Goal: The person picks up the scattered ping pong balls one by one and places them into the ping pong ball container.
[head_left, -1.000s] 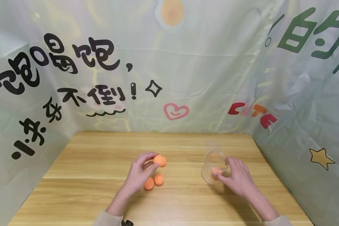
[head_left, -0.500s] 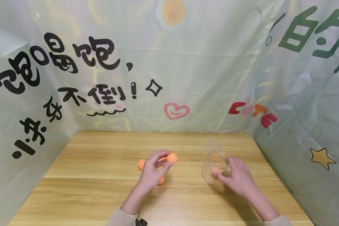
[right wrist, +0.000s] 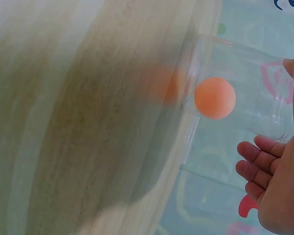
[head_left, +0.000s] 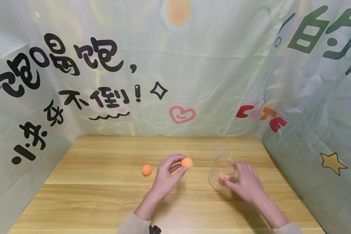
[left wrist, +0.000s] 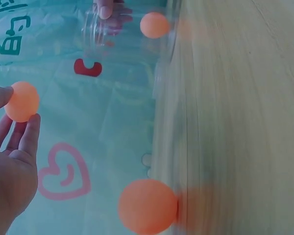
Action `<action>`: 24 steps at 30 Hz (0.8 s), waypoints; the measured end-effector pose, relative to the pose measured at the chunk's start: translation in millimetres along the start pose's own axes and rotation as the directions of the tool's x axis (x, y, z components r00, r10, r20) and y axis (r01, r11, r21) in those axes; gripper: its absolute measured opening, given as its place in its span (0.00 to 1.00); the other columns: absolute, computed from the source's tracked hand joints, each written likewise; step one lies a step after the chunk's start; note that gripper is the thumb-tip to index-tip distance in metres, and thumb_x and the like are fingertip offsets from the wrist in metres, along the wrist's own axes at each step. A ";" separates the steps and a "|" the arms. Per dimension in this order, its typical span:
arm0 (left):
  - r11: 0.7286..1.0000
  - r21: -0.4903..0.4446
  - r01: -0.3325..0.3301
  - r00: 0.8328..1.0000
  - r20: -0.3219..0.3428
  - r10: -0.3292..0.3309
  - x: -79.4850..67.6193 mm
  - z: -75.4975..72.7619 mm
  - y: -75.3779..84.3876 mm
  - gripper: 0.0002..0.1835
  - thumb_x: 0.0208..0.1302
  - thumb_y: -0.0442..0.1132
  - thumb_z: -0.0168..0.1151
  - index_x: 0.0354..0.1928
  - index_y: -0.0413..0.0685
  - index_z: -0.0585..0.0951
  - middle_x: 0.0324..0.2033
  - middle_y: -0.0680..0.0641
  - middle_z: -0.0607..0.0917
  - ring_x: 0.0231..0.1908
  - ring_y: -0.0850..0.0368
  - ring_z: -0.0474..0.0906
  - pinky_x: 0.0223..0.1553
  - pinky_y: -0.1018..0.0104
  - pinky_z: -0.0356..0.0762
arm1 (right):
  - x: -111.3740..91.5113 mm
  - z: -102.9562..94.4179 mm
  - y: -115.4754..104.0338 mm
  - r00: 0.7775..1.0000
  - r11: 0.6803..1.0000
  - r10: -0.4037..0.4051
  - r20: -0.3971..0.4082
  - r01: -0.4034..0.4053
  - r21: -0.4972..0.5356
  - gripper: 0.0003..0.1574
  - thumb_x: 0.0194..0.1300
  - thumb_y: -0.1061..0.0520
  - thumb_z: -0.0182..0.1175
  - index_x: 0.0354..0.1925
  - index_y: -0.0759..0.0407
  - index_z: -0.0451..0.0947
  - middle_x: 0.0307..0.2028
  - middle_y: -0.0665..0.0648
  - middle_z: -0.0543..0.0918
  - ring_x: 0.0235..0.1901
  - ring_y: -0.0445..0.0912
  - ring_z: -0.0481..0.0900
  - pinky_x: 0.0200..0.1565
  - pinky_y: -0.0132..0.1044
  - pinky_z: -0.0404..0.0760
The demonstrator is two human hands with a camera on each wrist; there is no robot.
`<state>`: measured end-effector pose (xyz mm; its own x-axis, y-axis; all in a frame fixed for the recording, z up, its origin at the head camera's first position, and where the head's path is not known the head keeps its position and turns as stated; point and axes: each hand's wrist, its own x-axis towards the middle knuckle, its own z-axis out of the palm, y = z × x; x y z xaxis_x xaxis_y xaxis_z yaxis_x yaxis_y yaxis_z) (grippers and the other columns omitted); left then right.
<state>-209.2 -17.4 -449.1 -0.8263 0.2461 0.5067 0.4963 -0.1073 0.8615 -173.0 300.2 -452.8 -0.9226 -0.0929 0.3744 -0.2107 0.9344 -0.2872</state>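
My left hand (head_left: 175, 167) pinches an orange ball (head_left: 187, 162) between thumb and fingertips, a little above the wooden table (head_left: 105, 195) and left of the jar. In the left wrist view the pinched ball (left wrist: 22, 101) sits at my fingertips. My right hand (head_left: 245, 183) grips a clear plastic jar (head_left: 220, 167) standing upright on the table. One orange ball (right wrist: 214, 97) lies inside the jar (right wrist: 245, 93). A loose orange ball (head_left: 147, 169) rests on the table left of my left hand. Another ball (head_left: 150, 186) barely peeks out beside my left wrist.
A clear round lid (head_left: 220, 150) lies on the table just behind the jar. Printed fabric sheets (head_left: 193, 81) hang close around the table at the back and on both sides.
My left hand has carried the pinched ball to the right, toward the jar. One loose ball has rolled left; the other is now mostly hidden by my wrist. The right hand and jar stay put.
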 end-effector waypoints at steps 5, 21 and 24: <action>1.000 -0.014 0.025 1.000 0.014 -0.025 4.0 5.9 1.0 0.20 0.67 0.35 0.72 0.60 0.44 0.83 0.58 0.45 0.81 0.60 0.48 0.79 0.61 0.56 0.82 | 0.8 -0.2 -0.4 1.000 1.000 -0.007 -0.007 0.007 -0.011 0.43 0.55 0.36 0.77 0.52 0.66 0.74 0.48 0.65 0.81 0.53 0.65 0.77 0.56 0.67 0.74; 0.997 -0.052 0.051 0.997 0.053 -0.048 16.7 29.4 -3.9 0.21 0.68 0.34 0.71 0.61 0.40 0.81 0.59 0.45 0.81 0.61 0.50 0.79 0.63 0.56 0.81 | 0.6 1.7 2.0 1.000 1.000 -0.002 0.003 0.002 -0.007 0.43 0.56 0.37 0.77 0.52 0.67 0.74 0.48 0.66 0.80 0.53 0.66 0.77 0.57 0.68 0.72; 0.998 -0.051 0.046 0.997 0.056 -0.044 19.0 33.8 -4.7 0.21 0.68 0.34 0.71 0.61 0.39 0.81 0.59 0.45 0.81 0.61 0.50 0.79 0.62 0.56 0.81 | 0.7 2.3 2.3 1.000 1.000 -0.002 0.001 0.002 -0.006 0.43 0.56 0.37 0.77 0.52 0.67 0.74 0.48 0.66 0.80 0.53 0.66 0.76 0.57 0.67 0.72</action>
<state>-218.3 20.3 -444.7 -0.8307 0.3045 0.4660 0.4432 -0.1446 0.8847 -174.9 301.5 -455.2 -0.9226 -0.0953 0.3737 -0.2104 0.9364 -0.2808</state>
